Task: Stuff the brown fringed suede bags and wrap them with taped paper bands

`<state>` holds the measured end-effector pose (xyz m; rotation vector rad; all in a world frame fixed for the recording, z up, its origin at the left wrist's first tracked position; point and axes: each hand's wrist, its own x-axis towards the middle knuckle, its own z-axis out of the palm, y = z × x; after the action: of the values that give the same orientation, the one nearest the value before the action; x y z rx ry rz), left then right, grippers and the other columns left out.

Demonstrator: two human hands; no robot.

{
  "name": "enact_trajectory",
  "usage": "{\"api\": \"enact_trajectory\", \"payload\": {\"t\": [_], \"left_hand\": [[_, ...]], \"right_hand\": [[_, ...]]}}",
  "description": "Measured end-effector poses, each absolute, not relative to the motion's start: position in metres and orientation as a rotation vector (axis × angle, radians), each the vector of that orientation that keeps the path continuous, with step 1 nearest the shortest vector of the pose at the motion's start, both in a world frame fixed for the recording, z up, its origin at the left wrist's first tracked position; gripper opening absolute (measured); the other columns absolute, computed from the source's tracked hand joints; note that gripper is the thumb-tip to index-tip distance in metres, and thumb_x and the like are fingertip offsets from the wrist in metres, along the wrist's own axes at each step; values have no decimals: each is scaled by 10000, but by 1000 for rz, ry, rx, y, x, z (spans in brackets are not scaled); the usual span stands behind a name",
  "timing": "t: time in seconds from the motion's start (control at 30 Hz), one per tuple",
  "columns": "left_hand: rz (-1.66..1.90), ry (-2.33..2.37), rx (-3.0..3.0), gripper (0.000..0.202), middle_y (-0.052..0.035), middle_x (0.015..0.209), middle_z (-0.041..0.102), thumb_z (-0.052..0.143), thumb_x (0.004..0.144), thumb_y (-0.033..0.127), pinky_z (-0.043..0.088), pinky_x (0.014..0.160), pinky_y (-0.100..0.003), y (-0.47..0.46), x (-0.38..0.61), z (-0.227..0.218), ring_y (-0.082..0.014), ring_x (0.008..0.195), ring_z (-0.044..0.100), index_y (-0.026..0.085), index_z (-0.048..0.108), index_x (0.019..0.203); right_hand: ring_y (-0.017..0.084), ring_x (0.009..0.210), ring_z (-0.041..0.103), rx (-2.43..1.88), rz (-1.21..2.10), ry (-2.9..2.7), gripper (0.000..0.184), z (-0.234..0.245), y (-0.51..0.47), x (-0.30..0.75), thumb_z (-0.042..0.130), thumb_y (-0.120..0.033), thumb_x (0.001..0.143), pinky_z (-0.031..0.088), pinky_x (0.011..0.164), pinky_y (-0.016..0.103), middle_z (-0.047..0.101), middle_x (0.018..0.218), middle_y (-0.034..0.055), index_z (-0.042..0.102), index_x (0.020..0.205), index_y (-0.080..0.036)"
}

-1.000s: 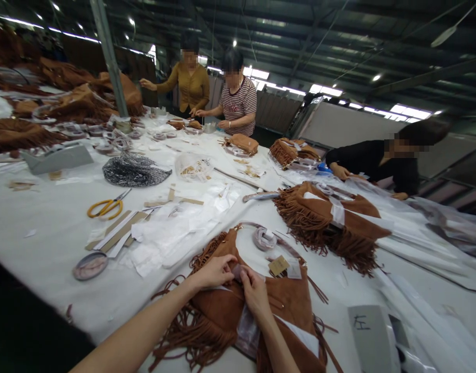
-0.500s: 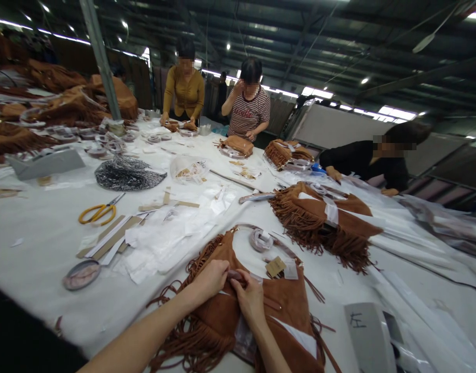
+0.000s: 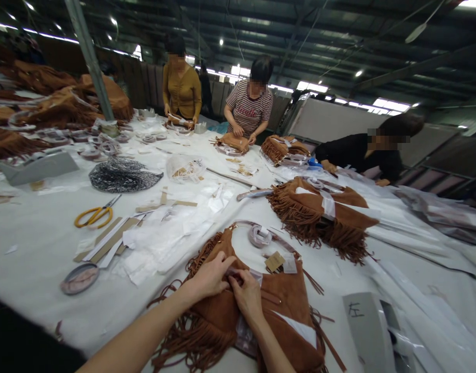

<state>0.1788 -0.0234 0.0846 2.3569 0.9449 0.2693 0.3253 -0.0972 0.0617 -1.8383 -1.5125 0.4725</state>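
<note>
A brown suede fringed bag (image 3: 284,303) lies flat on the white table (image 3: 39,248) in front of me. My left hand (image 3: 209,280) and my right hand (image 3: 246,295) meet at the bag's top edge, fingers pinched together on a small wrapped piece there. A strip of clear plastic (image 3: 243,331) runs under my right wrist. The bag's wrapped strap (image 3: 259,235) and a paper tag (image 3: 274,261) lie just beyond my hands.
A second fringed bag (image 3: 319,212) lies to the right. Yellow scissors (image 3: 94,215), card strips, white paper scraps and a tape roll (image 3: 79,278) sit to the left. A grey block (image 3: 368,329) stands at right. Three people work across the table, with bag piles far left.
My hands stay on the bag's top edge with only small finger shifts. The person in the striped top lowered a hand from the head to a bag.
</note>
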Motion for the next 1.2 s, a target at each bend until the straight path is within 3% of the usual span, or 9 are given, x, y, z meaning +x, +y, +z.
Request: {"api": "enact_trajectory", "payload": {"t": [0.2,0.33,0.5,0.7,0.9,1.2], "left_hand": [[243,972,2341,153,-37,930,586,589,824,332,438,790,-261,-19,183,77,-185,896,580,215,640,908],[204,1044,2355,196,-55,859,614,527,866,329,435,767,-278,-19,184,70,-194,856,589,188,647,804],[167,1084,2384,185,-57,855,620,501,864,279,437,751,-274,-19,187,68,-187,840,596,190,643,785],[147,1100,2396,190,-69,891,617,505,858,294,438,726,-281,-17,188,68,-203,850,601,188,644,785],[164,1090,2359,186,-46,880,640,541,852,361,428,750,-263,-19,185,66,-192,860,600,207,647,853],[182,1161,2352,260,-68,838,662,460,893,315,435,771,-281,-24,186,63,-189,815,605,187,666,800]], "right_hand": [[228,763,595,-1818,530,-1500,180,63,-100,326,526,-266,794,434,710,339,652,798,66,693,820,-206],[219,783,610,-1763,598,-1476,194,63,-103,330,537,-214,746,462,752,343,670,828,64,701,848,-196],[195,725,631,-1676,793,-1373,416,63,-98,336,603,-245,702,510,659,303,689,882,61,638,1107,-156],[230,816,652,-1682,720,-1514,201,67,-91,334,554,-296,798,489,766,346,726,863,66,724,840,-199],[224,818,650,-1675,686,-1532,216,66,-93,333,539,-322,818,475,764,332,727,874,64,719,849,-207],[219,741,651,-1734,669,-1426,183,67,-87,327,561,-279,744,481,763,340,727,796,51,733,763,-220]]}}
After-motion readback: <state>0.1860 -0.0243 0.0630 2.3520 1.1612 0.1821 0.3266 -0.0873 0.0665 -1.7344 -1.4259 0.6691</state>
